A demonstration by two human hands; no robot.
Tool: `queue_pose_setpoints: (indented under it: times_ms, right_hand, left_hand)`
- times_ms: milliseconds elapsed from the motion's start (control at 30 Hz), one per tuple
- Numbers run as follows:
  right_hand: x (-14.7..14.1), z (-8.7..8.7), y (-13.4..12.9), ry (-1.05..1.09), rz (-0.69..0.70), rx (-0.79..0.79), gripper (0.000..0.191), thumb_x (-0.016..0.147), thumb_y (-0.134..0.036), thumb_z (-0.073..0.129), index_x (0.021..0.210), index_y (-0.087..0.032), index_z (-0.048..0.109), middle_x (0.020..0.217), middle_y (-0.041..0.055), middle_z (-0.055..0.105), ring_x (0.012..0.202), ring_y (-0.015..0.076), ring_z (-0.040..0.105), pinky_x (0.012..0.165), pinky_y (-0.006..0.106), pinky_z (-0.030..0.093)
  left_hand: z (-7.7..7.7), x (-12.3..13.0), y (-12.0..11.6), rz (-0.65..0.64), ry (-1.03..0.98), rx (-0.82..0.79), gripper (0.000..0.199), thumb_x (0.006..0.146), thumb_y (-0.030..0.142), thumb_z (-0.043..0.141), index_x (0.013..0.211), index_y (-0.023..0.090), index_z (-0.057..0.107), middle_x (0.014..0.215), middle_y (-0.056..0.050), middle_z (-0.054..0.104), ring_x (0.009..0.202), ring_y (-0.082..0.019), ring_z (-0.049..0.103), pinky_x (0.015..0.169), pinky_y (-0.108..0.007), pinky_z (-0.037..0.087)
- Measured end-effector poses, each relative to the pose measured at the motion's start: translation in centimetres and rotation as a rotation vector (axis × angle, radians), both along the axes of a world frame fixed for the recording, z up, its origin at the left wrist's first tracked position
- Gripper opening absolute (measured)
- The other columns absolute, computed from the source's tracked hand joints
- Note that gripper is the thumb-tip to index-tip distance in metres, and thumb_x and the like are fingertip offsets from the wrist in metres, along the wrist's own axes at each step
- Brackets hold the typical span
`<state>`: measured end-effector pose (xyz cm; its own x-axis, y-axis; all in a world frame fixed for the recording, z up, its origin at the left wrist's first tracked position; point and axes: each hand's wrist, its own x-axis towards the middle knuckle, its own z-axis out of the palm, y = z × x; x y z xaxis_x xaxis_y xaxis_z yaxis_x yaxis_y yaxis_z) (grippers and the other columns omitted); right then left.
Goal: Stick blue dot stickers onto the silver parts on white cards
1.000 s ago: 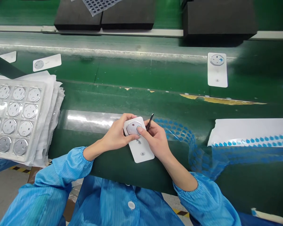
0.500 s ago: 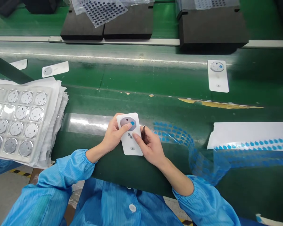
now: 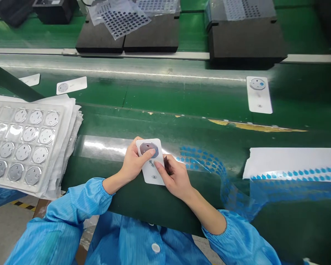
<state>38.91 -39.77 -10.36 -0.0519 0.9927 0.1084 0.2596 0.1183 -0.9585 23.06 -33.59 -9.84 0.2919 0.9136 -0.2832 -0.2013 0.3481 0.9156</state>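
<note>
Between my hands is a white panel (image 3: 151, 173) with rounded corners, tilted slightly. A silver octagonal plate (image 3: 146, 148) sits near its top, with small dark printing below. My left hand (image 3: 135, 162) grips the panel's left side, its thumb pressed on the plate's lower right. That thumb covers the spot where a blue dot showed. My right hand (image 3: 176, 175) holds the panel's right edge, thumb on its face. A thin dark object (image 3: 167, 165), mostly hidden, is tucked in the right hand's fingers; I cannot make out its kind.
A clear tray (image 3: 38, 187) of octagonal plates lies on paper sheets at left. Blue dot stickers on clear film (image 3: 204, 158) trail right to a white sheet (image 3: 287, 158). Beyond are another white panel (image 3: 259, 101) and black foam blocks (image 3: 245, 44). The green surface has a torn strip (image 3: 259, 127).
My left thumb has slid right over the blue dot, hiding it. The hands and panel sit slightly lower in view, as the whole scene shifts down a little.
</note>
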Motion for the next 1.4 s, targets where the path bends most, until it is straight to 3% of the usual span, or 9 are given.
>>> queue_pose_setpoints:
  times_ms: [267,533,700,800,867,1000,1133,1300,1400]
  right_hand:
    - [-0.3,-0.1,0.1,0.059,0.042,-0.048,0.025,0.104,-0.040,0.055,0.085,-0.023,0.053,0.065,-0.0039,0.046,0.054,0.0133,0.040,0.052,0.029,0.034]
    - [-0.9,-0.3,0.5,0.070,0.035,-0.057,0.025,0.102,-0.043,0.056,0.087,-0.023,0.055,0.066,-0.0022,0.053,0.054,0.0143,0.045,0.053,0.030,0.036]
    - [-1.0,-0.4,0.7,0.130,0.063,-0.039,0.028,0.100,-0.043,0.059,0.081,-0.024,0.054,0.063,-0.0004,0.063,0.050,0.0149,0.048,0.051,0.029,0.039]
    - [-1.1,-0.9,0.8,0.148,0.048,-0.034,0.030,0.100,-0.046,0.060,0.080,-0.024,0.054,0.061,0.0000,0.065,0.048,0.0149,0.049,0.049,0.029,0.040]
    - [-1.2,-1.1,0.9,0.146,0.025,-0.035,0.032,0.100,-0.050,0.059,0.081,-0.023,0.054,0.062,0.0006,0.065,0.048,0.0150,0.051,0.048,0.029,0.042]
    - [-1.3,-1.1,1.1,0.112,0.007,0.001,0.037,0.098,-0.054,0.057,0.079,-0.023,0.055,0.061,0.0004,0.064,0.048,0.0133,0.049,0.048,0.027,0.042]
    - [-1.2,-1.0,1.3,0.100,0.035,0.038,0.034,0.096,-0.052,0.060,0.077,-0.024,0.054,0.058,-0.0027,0.059,0.045,0.0112,0.044,0.045,0.026,0.037]
    - [-0.8,-1.1,1.2,0.137,0.083,0.020,0.042,0.098,-0.057,0.057,0.074,-0.023,0.056,0.058,-0.0022,0.060,0.046,0.0113,0.046,0.047,0.025,0.038]
    - [-0.3,-1.0,1.6,0.178,-0.071,-0.044,0.052,0.098,-0.068,0.052,0.074,-0.022,0.056,0.062,0.0006,0.065,0.052,0.0135,0.054,0.053,0.026,0.044]
  left_hand:
    - [2.2,-1.1,2.7,0.233,-0.122,-0.005,0.039,0.070,0.029,0.087,0.086,0.020,0.053,0.075,0.005,0.064,0.065,-0.010,0.060,0.063,-0.020,0.051]
    - [2.3,-1.5,3.5,0.214,-0.073,-0.143,0.053,0.065,0.039,0.097,0.104,0.015,0.070,0.105,-0.011,0.078,0.089,-0.026,0.077,0.068,-0.030,0.065]
    - [3.2,-1.9,3.7,0.294,-0.056,-0.129,0.044,0.063,0.035,0.098,0.098,0.024,0.073,0.100,0.002,0.081,0.097,-0.026,0.077,0.069,-0.027,0.068]
    - [3.9,-2.0,3.9,0.241,-0.004,-0.146,0.030,0.074,0.037,0.091,0.099,0.031,0.076,0.106,0.010,0.080,0.113,-0.026,0.072,0.073,-0.024,0.067]
    - [3.9,-2.0,4.0,0.219,0.010,-0.178,0.035,0.070,0.041,0.093,0.100,0.031,0.077,0.109,0.007,0.080,0.119,-0.030,0.070,0.072,-0.026,0.068]
    - [3.2,-2.1,4.6,0.290,0.016,-0.204,0.065,0.045,0.043,0.103,0.101,0.024,0.077,0.106,-0.005,0.081,0.105,-0.034,0.075,0.066,-0.030,0.069]
    - [2.9,-2.2,4.8,0.369,0.029,-0.209,0.070,0.038,0.039,0.104,0.101,0.023,0.077,0.103,-0.005,0.080,0.096,-0.030,0.077,0.064,-0.029,0.069]
    - [2.6,-1.7,4.9,0.328,-0.013,-0.204,0.066,0.046,0.038,0.103,0.105,0.021,0.077,0.108,-0.007,0.080,0.091,-0.027,0.076,0.065,-0.031,0.068]
    - [1.7,-1.4,5.2,0.265,-0.147,-0.113,0.059,0.060,0.042,0.097,0.109,0.019,0.073,0.111,-0.007,0.078,0.087,-0.022,0.075,0.067,-0.028,0.066]
